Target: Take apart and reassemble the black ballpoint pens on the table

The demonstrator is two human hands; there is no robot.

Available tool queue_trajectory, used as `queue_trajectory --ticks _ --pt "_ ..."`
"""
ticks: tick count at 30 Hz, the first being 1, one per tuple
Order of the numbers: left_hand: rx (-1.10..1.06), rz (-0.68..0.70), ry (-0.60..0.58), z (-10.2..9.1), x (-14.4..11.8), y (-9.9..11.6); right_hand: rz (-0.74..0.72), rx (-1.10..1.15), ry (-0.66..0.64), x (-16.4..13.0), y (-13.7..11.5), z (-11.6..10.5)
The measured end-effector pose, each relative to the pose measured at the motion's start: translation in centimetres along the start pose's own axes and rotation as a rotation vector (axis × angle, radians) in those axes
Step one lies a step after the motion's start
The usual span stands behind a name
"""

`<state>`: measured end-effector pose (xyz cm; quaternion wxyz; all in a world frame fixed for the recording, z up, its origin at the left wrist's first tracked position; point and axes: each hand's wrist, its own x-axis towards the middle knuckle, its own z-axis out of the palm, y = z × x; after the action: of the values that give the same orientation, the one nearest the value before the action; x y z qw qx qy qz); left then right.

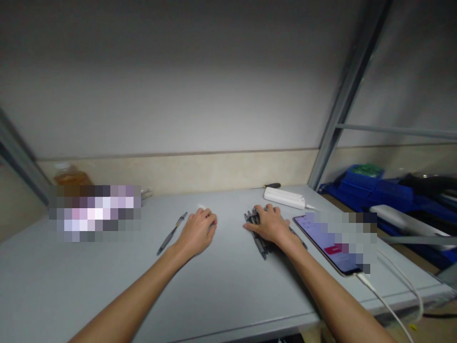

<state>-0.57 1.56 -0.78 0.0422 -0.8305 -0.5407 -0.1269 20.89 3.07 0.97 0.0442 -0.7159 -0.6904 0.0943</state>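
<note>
A bundle of dark pens (260, 240) lies on the grey tabletop (221, 286) under the right hand (270, 224), which rests flat and open on it. At nine o'clock, the left hand (198, 232) lies loosely curled, gripping nothing; farther that way lies a single pen (171, 234). At three o'clock sits a smartphone (330, 244), its writing unreadable; at one o'clock, a white power bank (284, 197).

Head view, down over table (221, 286)

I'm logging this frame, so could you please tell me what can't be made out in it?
Head view:
- Pile of dark pens: count hidden under the right hand.
- Left hand: palm down, anything beneath it hidden.
- Phone: screen partly pixelated.
- Bottle: lower part pixelated.
</note>
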Motion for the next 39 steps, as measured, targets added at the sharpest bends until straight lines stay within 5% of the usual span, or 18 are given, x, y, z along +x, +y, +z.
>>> queue_trajectory --ticks 28,39 --pt "-0.091 0.050 -0.023 0.21 -0.01 -0.19 -0.037 -0.013 0.060 0.17 0.35 -0.11" --pt "0.052 -0.006 -0.025 -0.28 -0.04 0.20 -0.031 -0.035 0.074 0.14 0.50 0.20"
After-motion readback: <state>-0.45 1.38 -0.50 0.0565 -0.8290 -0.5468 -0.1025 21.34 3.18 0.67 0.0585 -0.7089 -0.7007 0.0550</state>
